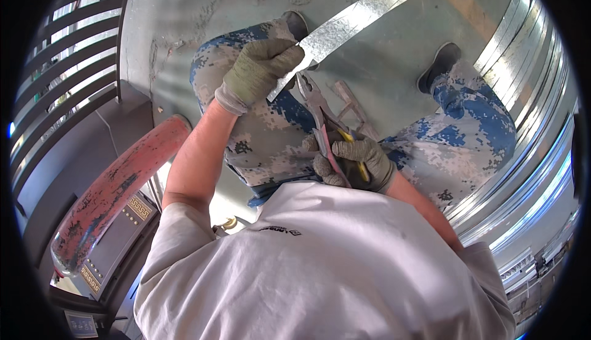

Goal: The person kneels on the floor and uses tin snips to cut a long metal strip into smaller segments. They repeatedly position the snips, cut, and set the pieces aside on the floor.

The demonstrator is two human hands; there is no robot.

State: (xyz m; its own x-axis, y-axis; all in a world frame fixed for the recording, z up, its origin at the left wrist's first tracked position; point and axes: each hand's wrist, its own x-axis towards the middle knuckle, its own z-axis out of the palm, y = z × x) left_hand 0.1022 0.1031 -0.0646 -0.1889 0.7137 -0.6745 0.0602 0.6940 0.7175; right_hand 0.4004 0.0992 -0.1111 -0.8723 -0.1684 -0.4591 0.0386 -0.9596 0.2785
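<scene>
Shiny metal strip [351, 23] held up over the floor [381, 81], near end by the L camo trouser leg [261, 146]; gloved L hand [258, 72] clamped round it. Gloved R hand [366, 160], well apart from L, grips pliers [315, 101] w/ red & yellow handles, jaws near strip; can't tell if touching. Pale shirt [345, 254]: small dark chest print [280, 230]. To R, long shiny metal pieces [529, 50]. Lower L, dark plate [82, 324], pale marks too small to read.

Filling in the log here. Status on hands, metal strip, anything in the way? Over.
Left hand: closed on metal strip, near its lower end. Right hand: holding pliers, tip near strip, contact unclear. Behind strip's end: camouflage trouser leg.
</scene>
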